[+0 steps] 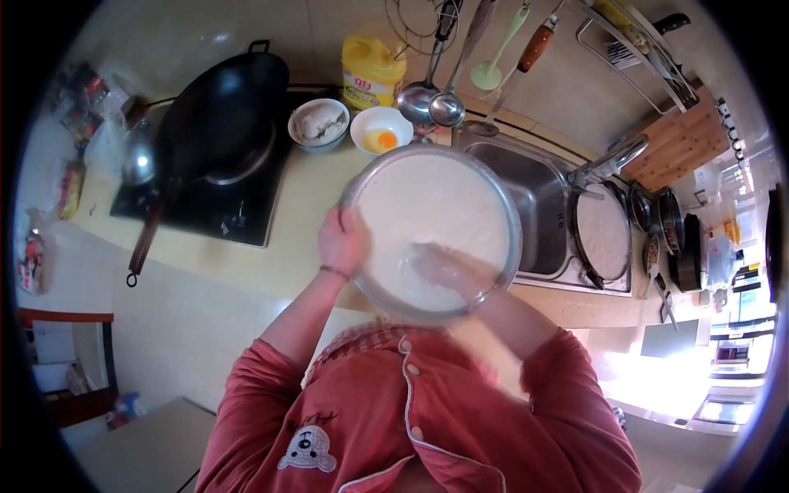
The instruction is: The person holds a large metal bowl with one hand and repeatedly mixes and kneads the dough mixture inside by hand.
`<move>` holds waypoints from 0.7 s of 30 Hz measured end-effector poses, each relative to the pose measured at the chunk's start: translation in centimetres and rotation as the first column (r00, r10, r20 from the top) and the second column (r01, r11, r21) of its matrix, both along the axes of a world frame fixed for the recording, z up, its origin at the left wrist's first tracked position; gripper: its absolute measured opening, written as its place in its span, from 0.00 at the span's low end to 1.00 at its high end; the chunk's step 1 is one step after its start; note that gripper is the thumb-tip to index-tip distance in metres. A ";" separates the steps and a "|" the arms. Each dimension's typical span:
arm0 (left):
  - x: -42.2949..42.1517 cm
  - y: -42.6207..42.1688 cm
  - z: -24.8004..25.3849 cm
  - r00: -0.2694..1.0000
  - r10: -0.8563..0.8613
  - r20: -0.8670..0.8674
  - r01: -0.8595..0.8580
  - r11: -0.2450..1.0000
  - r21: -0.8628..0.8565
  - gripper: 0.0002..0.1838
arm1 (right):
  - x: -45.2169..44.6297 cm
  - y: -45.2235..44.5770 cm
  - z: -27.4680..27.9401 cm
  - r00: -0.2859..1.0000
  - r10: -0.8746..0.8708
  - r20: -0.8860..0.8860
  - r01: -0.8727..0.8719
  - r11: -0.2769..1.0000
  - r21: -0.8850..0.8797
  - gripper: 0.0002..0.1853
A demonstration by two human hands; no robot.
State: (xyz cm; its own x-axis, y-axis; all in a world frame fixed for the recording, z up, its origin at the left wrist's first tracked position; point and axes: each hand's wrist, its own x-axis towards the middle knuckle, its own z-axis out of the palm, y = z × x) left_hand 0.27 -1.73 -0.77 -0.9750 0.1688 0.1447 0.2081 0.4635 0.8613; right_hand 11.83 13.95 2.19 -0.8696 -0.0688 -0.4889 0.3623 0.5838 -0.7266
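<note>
A wide metal basin (515, 215) with white liquid (427, 197) spread across its inside is in front of my body at the counter's edge. My left hand (339, 241) is closed around the basin's left rim, with the thumb on the near side. Inside the basin, my right hand (444, 269) is in the white liquid, coated and smeared by motion, so its fingers are not clear. Beyond the rim stand a bowl with a cracked egg (382, 130) and a bowl of white flour-like stuff (319, 124).
At left, a black wok (218, 115) rests on an induction cooktop (246, 218). The sink (526, 205) is to the right, with a round pan of white stuff (602, 234) on its drainboard. A yellow jug (370, 72) and hanging ladles (446, 108) are at the back.
</note>
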 end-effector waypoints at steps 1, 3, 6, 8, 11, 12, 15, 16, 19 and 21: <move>-0.1 0.0 -0.2 1.000 0.001 0.001 -0.001 1.000 -0.001 0.16 | 0.0 -0.5 2.0 0.875 -0.455 0.168 0.485 0.808 -0.334 0.09; -0.2 0.0 -0.7 1.000 0.003 0.026 -0.002 1.000 -0.018 0.16 | -1.2 1.8 -0.7 0.888 -0.395 0.235 0.459 0.735 -0.498 0.09; -0.1 0.0 -0.4 1.000 0.007 0.017 -0.007 1.000 0.001 0.16 | -1.4 2.3 -1.3 0.871 -0.403 0.279 0.467 0.509 -0.723 0.11; -0.1 0.0 -0.3 1.000 0.002 0.009 -0.002 1.000 0.011 0.15 | -1.3 2.1 -0.4 0.832 -0.479 0.280 0.483 0.378 -0.789 0.12; -0.1 0.0 -0.4 1.000 -0.001 -0.005 0.001 1.000 0.021 0.15 | -1.0 1.9 0.4 0.780 -0.557 0.284 0.480 0.241 -0.844 0.13; -0.1 0.1 -0.4 1.000 -0.001 -0.013 0.001 1.000 0.022 0.15 | -1.0 2.4 -0.1 0.790 -0.504 0.349 0.457 0.106 -0.883 0.13; -0.2 0.1 -0.4 1.000 -0.006 0.002 0.006 1.000 0.029 0.15 | -0.9 2.3 0.5 0.787 -0.436 0.436 0.455 -0.067 -0.888 0.13; -0.1 0.1 -0.4 1.000 -0.006 0.003 0.006 1.000 0.029 0.15 | -0.9 2.1 1.1 0.772 -0.430 0.468 0.474 -0.100 -0.875 0.13; -0.1 0.1 -0.2 1.000 -0.011 0.014 0.010 1.000 0.023 0.15 | -0.8 1.6 2.2 0.724 -0.540 0.430 0.535 0.047 -0.843 0.12; -0.2 0.1 -0.5 1.000 0.007 0.003 -0.007 0.999 0.031 0.16 | -0.4 1.3 1.9 0.743 -0.566 0.357 0.495 0.106 -0.862 0.11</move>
State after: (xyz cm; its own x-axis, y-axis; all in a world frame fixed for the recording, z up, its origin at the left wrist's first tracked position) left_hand 0.11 -1.65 -1.26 -0.9765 0.1576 0.1472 0.2027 0.4376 0.8760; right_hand 11.45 15.27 4.06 -0.9005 0.0852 -0.4265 0.2310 -0.7373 -0.6348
